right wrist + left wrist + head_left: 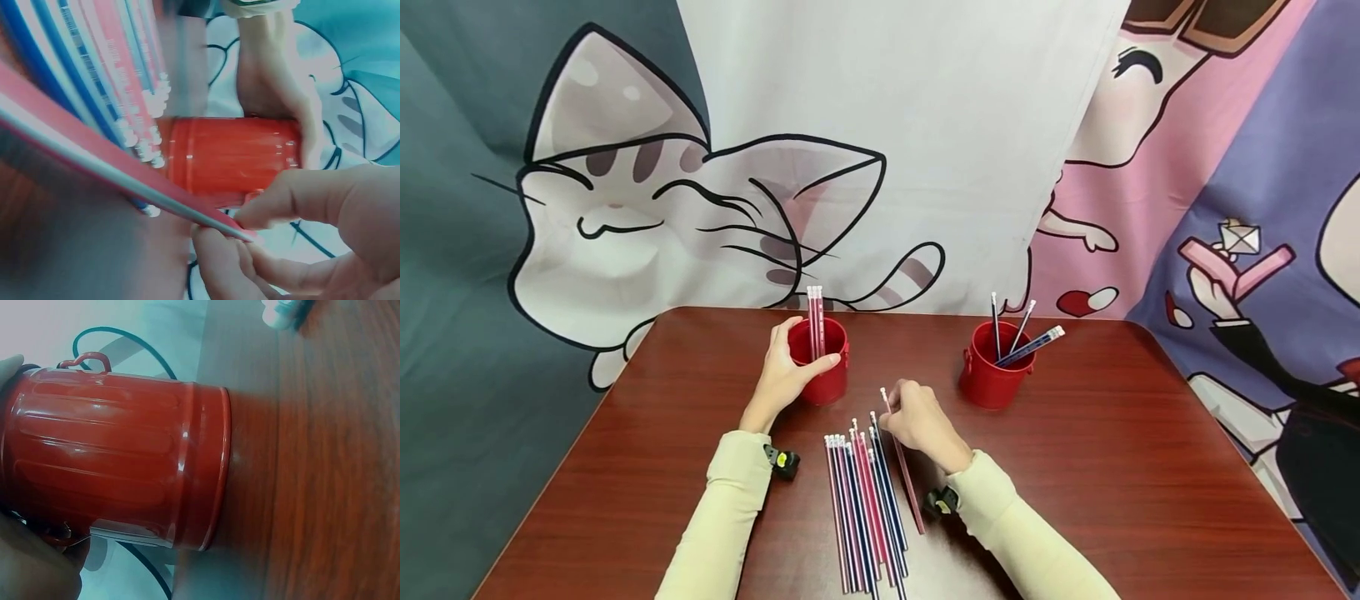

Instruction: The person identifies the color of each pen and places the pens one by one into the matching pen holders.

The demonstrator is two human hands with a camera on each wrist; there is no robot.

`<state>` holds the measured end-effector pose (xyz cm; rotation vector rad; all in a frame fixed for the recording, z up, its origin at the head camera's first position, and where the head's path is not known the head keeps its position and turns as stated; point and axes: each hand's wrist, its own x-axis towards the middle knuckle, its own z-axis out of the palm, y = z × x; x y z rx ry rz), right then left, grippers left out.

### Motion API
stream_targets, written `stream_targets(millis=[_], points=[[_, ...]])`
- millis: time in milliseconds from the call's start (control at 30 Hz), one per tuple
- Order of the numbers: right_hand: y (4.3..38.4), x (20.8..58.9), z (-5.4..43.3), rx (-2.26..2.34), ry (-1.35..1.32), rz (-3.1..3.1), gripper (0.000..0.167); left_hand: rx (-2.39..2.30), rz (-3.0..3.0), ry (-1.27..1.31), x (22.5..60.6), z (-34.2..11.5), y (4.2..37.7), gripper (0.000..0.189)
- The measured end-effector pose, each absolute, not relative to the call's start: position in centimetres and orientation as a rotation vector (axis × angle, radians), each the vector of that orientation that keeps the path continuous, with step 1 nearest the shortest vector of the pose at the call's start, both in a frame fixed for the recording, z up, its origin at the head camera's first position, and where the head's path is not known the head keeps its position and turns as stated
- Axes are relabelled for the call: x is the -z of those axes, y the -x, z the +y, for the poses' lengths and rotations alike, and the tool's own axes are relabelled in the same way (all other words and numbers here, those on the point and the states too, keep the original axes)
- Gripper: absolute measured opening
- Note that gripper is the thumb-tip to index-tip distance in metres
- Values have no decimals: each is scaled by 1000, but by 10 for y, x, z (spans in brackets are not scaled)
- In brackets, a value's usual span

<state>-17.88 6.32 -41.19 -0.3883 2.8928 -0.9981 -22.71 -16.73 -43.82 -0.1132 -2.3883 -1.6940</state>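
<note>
My left hand (779, 377) grips the left red bucket (826, 385) by its upper part, thumb across the near side. Several pink pencils (816, 321) stand upright in that bucket. In the right wrist view, my right hand (319, 231) pinches a pink pencil (140, 175) near its white eraser end between thumb and fingers. The head view shows this pencil slanting beside a row of pink and dark blue pencils (857, 508), laid lengthwise with their eraser ends pointing away from me. The left wrist view is filled by the bucket's ribbed side (100, 437).
A second red bucket (992, 379) stands at the back right of the brown table (1112, 467), with several dark blue pencils (1030, 346) leaning in it. Behind the table's far edge hangs a cartoon-printed cloth (910, 100).
</note>
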Motion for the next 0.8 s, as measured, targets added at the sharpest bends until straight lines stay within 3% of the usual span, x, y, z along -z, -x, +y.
stream_targets(millis=[300,567,800], points=[[175,390,64,1368,403,3029,12,1694,-2382,126,440,-168,227,87],[180,387,61,1827,697,3108,15,1694,-2390,119,441,-167,227,90],[187,377,58,1881,843,3093,17,1686,-2376,123,440,-168,228,89]])
